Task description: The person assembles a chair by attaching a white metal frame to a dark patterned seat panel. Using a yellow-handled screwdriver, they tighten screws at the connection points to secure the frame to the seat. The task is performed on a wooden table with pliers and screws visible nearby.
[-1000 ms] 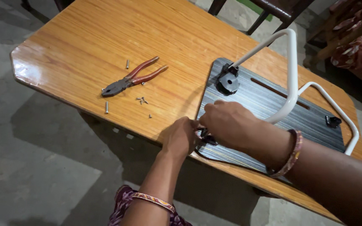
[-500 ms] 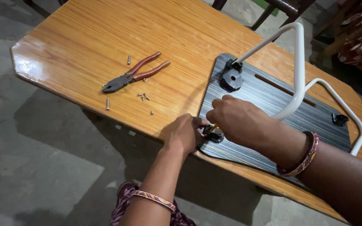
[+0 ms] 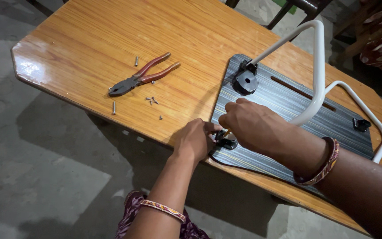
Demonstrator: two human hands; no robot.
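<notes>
A dark striped board [image 3: 288, 104] lies on a wooden table [image 3: 111, 40], with a white tube frame [image 3: 318, 66] fixed to it. At the board's near corner sits a small black bracket [image 3: 229, 143]. My left hand [image 3: 195, 139] pinches that bracket from the left. My right hand [image 3: 255, 124] is closed over the bracket from above, and a thin yellowish tool tip [image 3: 227, 132] shows under its fingers. The rest of the tool is hidden by the hand.
Red-handled pliers [image 3: 140, 79] lie on the table to the left, with several loose screws [image 3: 152, 101] around them. Two more black brackets [image 3: 246, 81] [image 3: 361, 125] sit on the board. Chair legs [image 3: 284, 13] stand beyond the table; concrete floor lies below its near edge.
Both hands stay at the near-corner bracket. My right hand has shifted slightly over it, and the view has moved a little.
</notes>
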